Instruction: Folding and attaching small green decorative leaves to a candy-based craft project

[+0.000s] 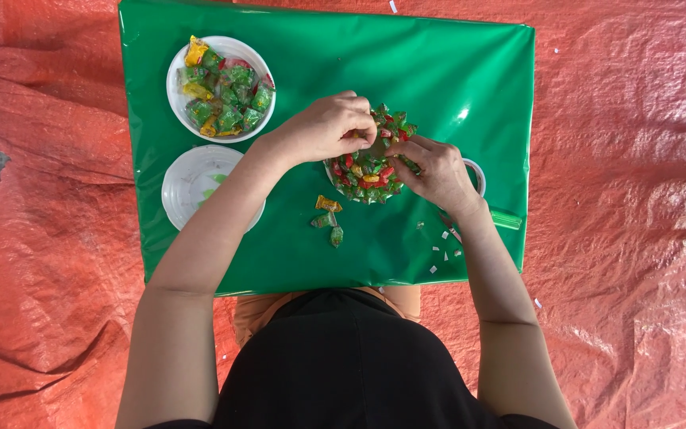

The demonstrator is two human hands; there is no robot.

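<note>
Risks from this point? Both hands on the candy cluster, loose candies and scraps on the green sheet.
1. Both hands, left hand and right hand, work on the round cluster of wrapped candies; a candy may come loose under the pressing.
2. Three loose candies lie close by the left forearm; a sweep might knock them away.
3. Small white scraps near the edge of the green sheet may slide onto the orange tarp.

Crinkled orange-red tarp (pixel 621 183) on the floor under a glossy green-covered low table (pixel 454 63), daylit
</note>
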